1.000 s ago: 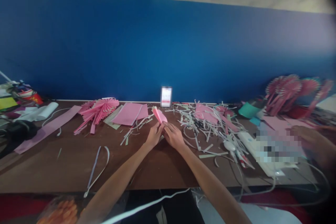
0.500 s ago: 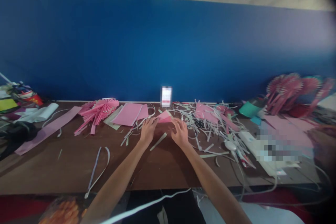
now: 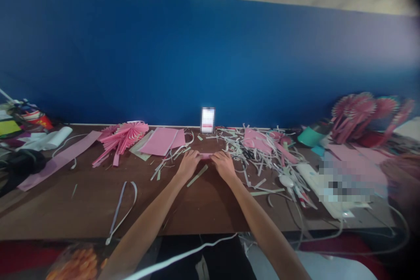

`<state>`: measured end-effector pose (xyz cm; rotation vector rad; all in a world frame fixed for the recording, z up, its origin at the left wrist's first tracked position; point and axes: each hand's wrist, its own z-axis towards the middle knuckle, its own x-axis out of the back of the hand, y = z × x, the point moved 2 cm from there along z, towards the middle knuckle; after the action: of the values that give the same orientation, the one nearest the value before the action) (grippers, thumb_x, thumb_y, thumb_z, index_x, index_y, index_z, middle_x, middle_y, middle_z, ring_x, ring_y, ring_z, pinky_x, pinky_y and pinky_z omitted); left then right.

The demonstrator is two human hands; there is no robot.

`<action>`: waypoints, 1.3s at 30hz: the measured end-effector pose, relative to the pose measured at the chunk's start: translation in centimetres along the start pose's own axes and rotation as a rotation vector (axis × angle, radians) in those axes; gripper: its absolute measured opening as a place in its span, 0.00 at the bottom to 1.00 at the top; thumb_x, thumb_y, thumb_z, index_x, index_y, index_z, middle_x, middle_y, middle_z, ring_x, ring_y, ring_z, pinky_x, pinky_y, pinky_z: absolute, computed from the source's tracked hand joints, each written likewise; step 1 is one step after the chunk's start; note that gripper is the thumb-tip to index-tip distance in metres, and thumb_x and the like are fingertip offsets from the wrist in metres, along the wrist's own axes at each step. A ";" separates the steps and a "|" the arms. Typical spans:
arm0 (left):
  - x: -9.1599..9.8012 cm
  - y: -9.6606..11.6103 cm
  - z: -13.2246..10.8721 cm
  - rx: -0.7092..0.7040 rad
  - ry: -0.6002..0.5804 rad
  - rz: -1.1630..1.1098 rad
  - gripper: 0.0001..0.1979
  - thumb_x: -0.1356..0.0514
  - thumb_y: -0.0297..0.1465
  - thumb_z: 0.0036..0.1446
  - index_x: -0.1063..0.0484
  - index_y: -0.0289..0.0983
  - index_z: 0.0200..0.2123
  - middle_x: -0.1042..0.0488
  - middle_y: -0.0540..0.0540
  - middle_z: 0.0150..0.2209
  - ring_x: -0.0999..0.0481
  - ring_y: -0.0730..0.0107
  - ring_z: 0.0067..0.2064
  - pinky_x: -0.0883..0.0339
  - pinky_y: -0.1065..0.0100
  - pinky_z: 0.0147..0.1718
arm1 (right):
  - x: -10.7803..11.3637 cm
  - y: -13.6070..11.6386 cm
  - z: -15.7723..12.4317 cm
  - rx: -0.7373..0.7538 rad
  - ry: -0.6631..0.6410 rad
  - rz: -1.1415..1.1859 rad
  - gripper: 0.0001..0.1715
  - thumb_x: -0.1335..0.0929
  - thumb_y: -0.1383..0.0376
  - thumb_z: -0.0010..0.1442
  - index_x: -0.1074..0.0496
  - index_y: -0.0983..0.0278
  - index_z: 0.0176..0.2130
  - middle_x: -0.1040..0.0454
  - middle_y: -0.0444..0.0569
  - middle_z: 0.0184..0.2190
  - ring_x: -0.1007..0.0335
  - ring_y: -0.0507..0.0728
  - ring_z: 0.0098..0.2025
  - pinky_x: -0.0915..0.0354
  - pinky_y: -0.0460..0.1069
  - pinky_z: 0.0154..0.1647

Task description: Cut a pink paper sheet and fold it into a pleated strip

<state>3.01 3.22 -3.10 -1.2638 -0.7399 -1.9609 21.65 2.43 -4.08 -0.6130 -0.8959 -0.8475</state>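
A narrow pink paper strip [image 3: 206, 156], folded or turned edge-on, spans the gap between my two hands above the brown table. Its left end is pinched by my left hand [image 3: 189, 164], fingers closed. My right hand [image 3: 223, 164] grips the other end, its fingers curled over the paper. The fingers hide both ends. Just below the left hand lies a thin pale paper strip [image 3: 197, 176]. Left of my hands are pink paper sheets [image 3: 160, 141], stacked flat, and pleated pink paper fans [image 3: 126, 136].
Tangled white paper offcuts [image 3: 262, 153] spread to the right. A lit phone [image 3: 208, 120] stands against the blue partition [image 3: 210, 61]. Farther right are a green tape roll [image 3: 310, 135], a white power strip [image 3: 320, 190] and several pink fans [image 3: 361, 111]. A person's blurred hand shows at the right edge.
The pink paper has gone from a wider, peaked piece to a narrow straight strip. My fingers have closed over it, and the hands are slightly nearer each other.
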 end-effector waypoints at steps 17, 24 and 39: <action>-0.3 -1.8 0.1 0.157 0.061 -0.293 0.08 0.49 0.29 0.62 0.31 0.38 0.40 0.29 0.46 0.38 0.30 0.67 0.40 0.38 0.68 0.39 | -1.1 1.7 0.2 -0.195 0.079 0.280 0.17 0.39 0.75 0.58 0.27 0.61 0.41 0.26 0.48 0.37 0.32 0.55 0.40 0.40 0.48 0.44; -0.8 -1.9 0.2 0.106 0.054 -0.130 0.05 0.45 0.31 0.60 0.31 0.36 0.33 0.30 0.45 0.34 0.32 0.64 0.41 0.40 0.65 0.42 | -1.3 1.7 0.3 -0.161 0.070 0.257 0.14 0.39 0.74 0.58 0.26 0.63 0.39 0.27 0.49 0.35 0.34 0.56 0.39 0.41 0.49 0.45; -0.9 -2.5 0.1 0.024 0.042 -0.101 0.11 0.46 0.34 0.61 0.27 0.38 0.40 0.32 0.46 0.36 0.34 0.67 0.40 0.40 0.66 0.42 | -1.1 1.4 0.1 -0.102 -0.027 0.137 0.14 0.38 0.72 0.60 0.26 0.61 0.41 0.30 0.49 0.38 0.38 0.57 0.43 0.45 0.51 0.48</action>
<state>1.41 5.04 -4.16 -1.1887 -0.8186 -2.0471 22.38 3.62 -5.13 -0.7674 -0.8288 -0.7664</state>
